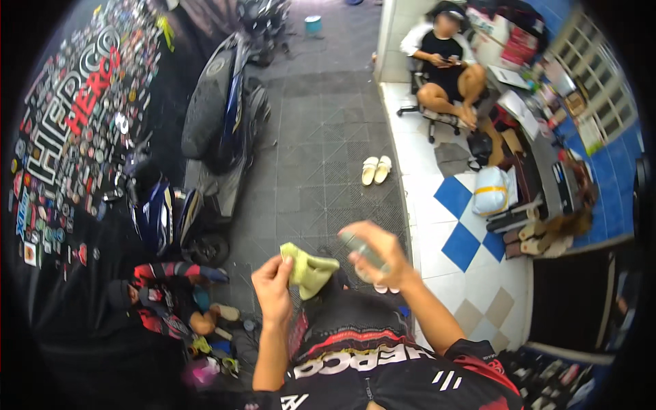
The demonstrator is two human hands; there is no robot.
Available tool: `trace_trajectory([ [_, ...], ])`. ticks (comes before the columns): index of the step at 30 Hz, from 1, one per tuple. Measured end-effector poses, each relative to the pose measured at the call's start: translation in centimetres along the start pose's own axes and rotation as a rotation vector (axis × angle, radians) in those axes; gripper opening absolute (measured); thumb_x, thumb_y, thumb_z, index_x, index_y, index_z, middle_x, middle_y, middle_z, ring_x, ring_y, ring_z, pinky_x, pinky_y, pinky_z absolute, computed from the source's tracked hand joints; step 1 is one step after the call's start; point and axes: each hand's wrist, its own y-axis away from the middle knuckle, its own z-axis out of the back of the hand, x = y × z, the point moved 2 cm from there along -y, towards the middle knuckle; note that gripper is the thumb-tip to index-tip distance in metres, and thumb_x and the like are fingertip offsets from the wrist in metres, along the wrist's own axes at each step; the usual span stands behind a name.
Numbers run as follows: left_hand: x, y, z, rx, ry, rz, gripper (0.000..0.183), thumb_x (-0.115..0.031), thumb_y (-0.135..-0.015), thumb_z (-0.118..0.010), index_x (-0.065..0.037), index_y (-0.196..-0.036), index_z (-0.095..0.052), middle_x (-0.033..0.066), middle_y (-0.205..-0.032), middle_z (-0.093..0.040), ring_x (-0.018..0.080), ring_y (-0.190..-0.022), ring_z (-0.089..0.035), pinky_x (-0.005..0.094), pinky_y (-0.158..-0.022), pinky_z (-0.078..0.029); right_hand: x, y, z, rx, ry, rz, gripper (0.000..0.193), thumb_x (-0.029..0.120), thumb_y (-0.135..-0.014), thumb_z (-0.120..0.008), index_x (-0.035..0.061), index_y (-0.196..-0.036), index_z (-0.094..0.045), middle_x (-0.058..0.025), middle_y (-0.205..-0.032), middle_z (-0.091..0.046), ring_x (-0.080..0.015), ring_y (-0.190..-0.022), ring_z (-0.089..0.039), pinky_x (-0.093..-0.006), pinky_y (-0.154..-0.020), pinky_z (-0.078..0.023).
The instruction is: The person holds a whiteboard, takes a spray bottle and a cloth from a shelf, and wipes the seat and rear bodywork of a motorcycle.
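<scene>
My left hand (272,281) pinches a yellow-green cloth (313,272) between thumb and fingers, and the cloth hangs loosely folded to the right of it. Opposite, my right hand (391,256) is wrapped round a grey-green, elongated object (364,251) that looks like a small bottle; blur hides its exact kind. A short gap separates this object from the cloth. Both hands are raised in front of my body, above the dark floor.
A dark blue scooter (217,109) stands at the left on the dark tiled floor (321,147). A person (181,301) crouches at lower left. Another person (445,65) sits on a chair at upper right. Pale sandals (376,171) lie ahead, near the white-and-blue tiles (459,247).
</scene>
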Motion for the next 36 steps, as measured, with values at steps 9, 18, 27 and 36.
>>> trace_trajectory([
  [9,-16.1,-23.1,-12.6,0.807,-0.221,-0.425,0.016,-0.001,-0.085,-0.071,0.01,-0.097,-0.072,0.0147,-0.083,-0.073,0.0152,-0.066,-0.066,0.0268,-0.062,-0.052,-20.6,-16.4,10.4,-0.413,-0.143,-0.501,0.035,0.017,-0.101,-0.05,-0.0081,-0.124,-0.058,-0.0146,-0.1,-0.069,-0.0104,-0.055,-0.059,-0.0253,-0.057,-0.049],
  [18,-14.6,-52.3,-26.8,0.419,-0.289,-0.322,0.016,0.001,-0.083,-0.072,0.011,-0.096,-0.071,0.0172,-0.075,-0.07,0.014,-0.06,-0.064,0.0267,-0.057,-0.05,-33.5,-35.1,19.2,-0.481,-0.147,-0.638,0.032,0.01,-0.096,-0.052,-0.0065,-0.123,-0.06,-0.0133,-0.11,-0.068,-0.0079,-0.058,-0.057,-0.0243,-0.058,-0.048],
  [27,-4.9,-80.7,-42.4,0.268,-0.224,-0.008,0.024,-0.004,-0.094,-0.07,0.007,-0.115,-0.071,0.0109,-0.098,-0.075,0.0095,-0.087,-0.066,0.0241,-0.078,-0.053,-47.6,-66.6,25.1,-0.055,0.017,-0.24,0.034,0.003,-0.082,-0.068,-0.0064,-0.115,-0.064,-0.021,-0.114,-0.066,-0.0329,-0.099,-0.068,-0.0361,-0.087,-0.053],
  [36,-5.0,-108.1,-54.9,0.274,-0.319,-0.157,0.022,-0.003,-0.093,-0.069,0.008,-0.113,-0.071,0.018,-0.107,-0.075,0.0195,-0.098,-0.071,0.0298,-0.086,-0.054,-65.6,-91.8,31.7,0.125,0.048,-0.217,0.037,0.01,-0.084,-0.074,-0.0067,-0.116,-0.063,-0.0216,-0.113,-0.066,-0.0375,-0.097,-0.07,-0.039,-0.083,-0.056],
])
